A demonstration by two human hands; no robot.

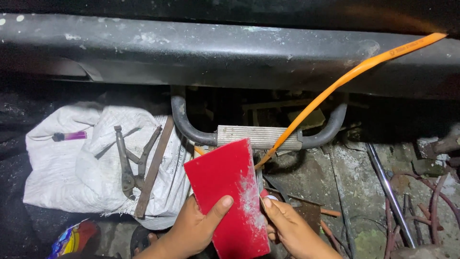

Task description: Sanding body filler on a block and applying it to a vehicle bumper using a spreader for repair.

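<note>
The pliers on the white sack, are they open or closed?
Open. The pliers lie flat on the white sack with their two handles spread apart in a V; the jaw end points toward the viewer. Neither hand touches them.

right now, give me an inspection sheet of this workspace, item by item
surface: rough, stained concrete floor under a dark metal beam.
job's things: red flat panel, smeared white along one edge.
clutter: white sack carrying pliers, a rusty flat bar and a purple lighter; chrome rod; scrap wire at right.
grippers: left hand grips the panel, thumb on its face; right hand holds its right edge.
cables: orange hose runs from upper right down behind the panel.
surroundings: ribbed footrest on a curved black tube; dark beyond.
</note>
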